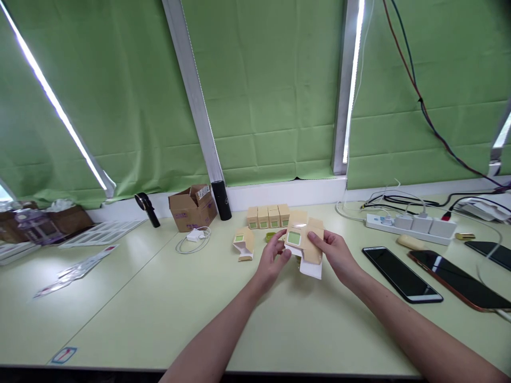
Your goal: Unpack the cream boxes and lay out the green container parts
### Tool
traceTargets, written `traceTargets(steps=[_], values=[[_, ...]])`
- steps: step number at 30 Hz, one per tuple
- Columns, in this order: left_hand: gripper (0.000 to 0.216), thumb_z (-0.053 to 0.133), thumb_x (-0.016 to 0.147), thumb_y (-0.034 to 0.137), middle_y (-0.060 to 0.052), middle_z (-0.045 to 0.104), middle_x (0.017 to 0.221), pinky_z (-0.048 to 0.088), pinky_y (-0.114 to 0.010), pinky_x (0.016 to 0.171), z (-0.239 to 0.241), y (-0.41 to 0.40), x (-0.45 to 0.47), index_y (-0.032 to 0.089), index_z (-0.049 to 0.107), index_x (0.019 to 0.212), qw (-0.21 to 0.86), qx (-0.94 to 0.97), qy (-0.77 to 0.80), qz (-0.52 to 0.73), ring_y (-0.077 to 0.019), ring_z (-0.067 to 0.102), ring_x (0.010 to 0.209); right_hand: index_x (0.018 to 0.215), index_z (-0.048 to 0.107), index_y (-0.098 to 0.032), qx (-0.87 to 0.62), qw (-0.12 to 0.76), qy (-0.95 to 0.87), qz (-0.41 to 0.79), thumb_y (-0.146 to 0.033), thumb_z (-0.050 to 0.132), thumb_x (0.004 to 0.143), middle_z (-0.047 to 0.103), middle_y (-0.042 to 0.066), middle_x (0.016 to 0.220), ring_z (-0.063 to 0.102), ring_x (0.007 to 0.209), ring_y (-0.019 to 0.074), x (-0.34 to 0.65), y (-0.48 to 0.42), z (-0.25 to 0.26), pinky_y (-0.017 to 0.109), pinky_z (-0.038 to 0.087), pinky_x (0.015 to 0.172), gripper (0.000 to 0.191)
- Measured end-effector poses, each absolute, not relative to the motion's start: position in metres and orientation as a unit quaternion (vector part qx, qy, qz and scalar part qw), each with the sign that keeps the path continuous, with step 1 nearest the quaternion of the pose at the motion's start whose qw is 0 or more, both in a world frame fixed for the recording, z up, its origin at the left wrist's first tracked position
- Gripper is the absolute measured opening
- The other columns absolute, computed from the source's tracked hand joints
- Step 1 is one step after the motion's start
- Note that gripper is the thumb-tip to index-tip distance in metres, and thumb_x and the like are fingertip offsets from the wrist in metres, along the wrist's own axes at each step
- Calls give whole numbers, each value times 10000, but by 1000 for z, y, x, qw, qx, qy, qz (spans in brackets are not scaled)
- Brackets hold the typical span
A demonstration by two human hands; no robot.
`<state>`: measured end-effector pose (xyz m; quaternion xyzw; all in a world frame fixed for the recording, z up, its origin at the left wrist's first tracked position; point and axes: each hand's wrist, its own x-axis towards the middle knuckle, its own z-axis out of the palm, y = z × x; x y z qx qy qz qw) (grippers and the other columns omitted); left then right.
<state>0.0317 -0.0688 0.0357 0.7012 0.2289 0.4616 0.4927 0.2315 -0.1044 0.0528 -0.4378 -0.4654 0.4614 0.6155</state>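
resting at left, an open tan cardboard box (249,240); behind, four small tan cardboard cubes (262,215); the left hand (272,260), half-curled, its grip uncertain; a white-lined, green-labelled tan cardboard carton (313,246), raised above the table (191,298); the right hand (334,254), pinching it. shaping seems underway; loose flaps call for two-handed steadying.

The left hand (272,259) and right hand (334,251) hold a half-folded cardboard carton (304,242), with four small boxes (267,216) behind it, an open-ended box (244,241) to its left and a smartphone (401,274) to its right.
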Motion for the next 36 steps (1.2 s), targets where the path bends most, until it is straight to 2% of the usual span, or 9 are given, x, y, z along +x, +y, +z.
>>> traceTargets(steps=[6,12,17,21,24,27,29,33,36], values=[[542,644,897,641,-121,745,1050,522,-373,895,37,-65,35,160,698,1142,495,688,262,461,-259,692,964,929,768,-197,-442,623,-452,461,-683,840,656,809,117,1016,749,904,319,232,-103,47,404,590,766,562],[517,722,850,609,-129,750,1111,536,-404,946,34,-66,38,157,717,1100,522,684,247,447,-296,698,1045,951,775,-200,-447,612,-463,460,-725,818,643,809,112,991,750,870,316,227,-105,47,418,594,771,611],[497,786,792,583,-124,762,1047,547,-392,893,31,-62,40,145,727,1019,525,669,268,453,-280,708,977,891,763,-214,-461,605,-469,449,-734,808,648,800,91,938,728,825,291,225,-103,46,405,573,759,576],[448,807,774,545,-89,757,933,536,-350,831,30,-55,39,147,709,955,531,630,292,486,-223,696,854,723,707,-221,-485,605,-481,409,-798,664,754,742,60,776,652,755,236,227,-101,46,364,518,736,579],[410,794,783,528,-64,743,896,512,-312,786,32,-49,34,160,677,920,510,611,308,521,-185,666,795,804,712,-228,-482,614,-482,398,-781,583,813,707,43,725,586,726,209,232,-99,45,344,468,711,567],[380,741,827,531,-53,722,908,490,-301,749,33,-45,28,177,663,942,434,620,338,559,-180,634,787,918,704,-235,-494,612,-464,408,-712,605,809,714,37,752,567,723,197,239,-93,41,321,416,663,499],[314,702,867,505,-45,690,876,476,-313,740,34,-43,22,197,660,911,319,638,377,591,-190,598,784,931,691,-238,-504,610,-443,422,-663,626,798,710,30,761,560,693,183,244,-89,37,301,379,617,450],[122,685,893,359,-79,676,852,449,-424,876,40,-41,4,242,700,863,25,691,368,622,-276,560,924,927,661,-237,-500,601,-411,468,-565,670,766,677,2,719,540,619,152,248,-83,30,268,338,548,365],[58,700,876,284,-96,718,875,384,-487,942,44,-39,-9,278,754,897,-78,724,339,595,-309,543,957,907,636,-239,-520,580,-394,488,-531,671,753,655,-15,686,536,587,141,245,-81,28,246,325,512,333]])
